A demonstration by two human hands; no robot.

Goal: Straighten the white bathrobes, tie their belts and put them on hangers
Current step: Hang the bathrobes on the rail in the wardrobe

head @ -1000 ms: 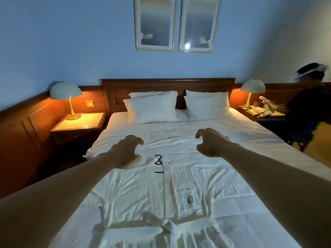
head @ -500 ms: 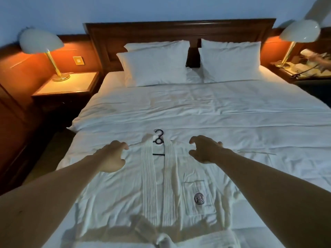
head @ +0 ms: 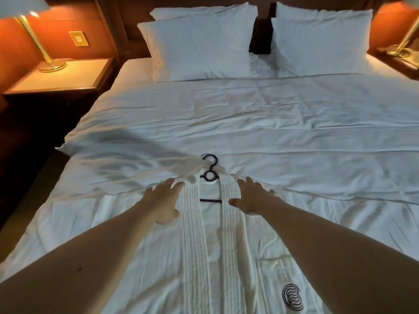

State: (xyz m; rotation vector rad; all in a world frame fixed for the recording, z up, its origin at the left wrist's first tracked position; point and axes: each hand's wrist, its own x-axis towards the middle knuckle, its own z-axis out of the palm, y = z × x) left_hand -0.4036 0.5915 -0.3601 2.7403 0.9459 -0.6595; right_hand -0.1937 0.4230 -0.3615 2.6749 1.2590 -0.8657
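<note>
A white bathrobe point(head: 210, 252) lies flat and face up on the white bed point(head: 272, 123), its ribbed collar bands running down the middle. A dark hanger point(head: 209, 171) sits inside the neck, hook pointing toward the pillows and its bar showing between the collar bands. A dark round logo point(head: 292, 300) marks the chest pocket. My left hand point(head: 164, 203) rests flat on the robe's left shoulder with fingers spread. My right hand point(head: 250, 197) lies flat on the right shoulder, fingers apart. Neither holds anything. The belt is out of view.
Several white pillows point(head: 199, 46) lean on the wooden headboard. A nightstand point(head: 61, 75) with a lit brass lamp point(head: 43, 51) stands at the left. Another lamp point(head: 405, 39) stands on the right nightstand. Dark floor runs along the bed's left side.
My view has tilted down and moved closer to the bed. Both hands went from curled above the robe to flat, spread palms on its shoulders beside the hanger. The belt knot left the view.
</note>
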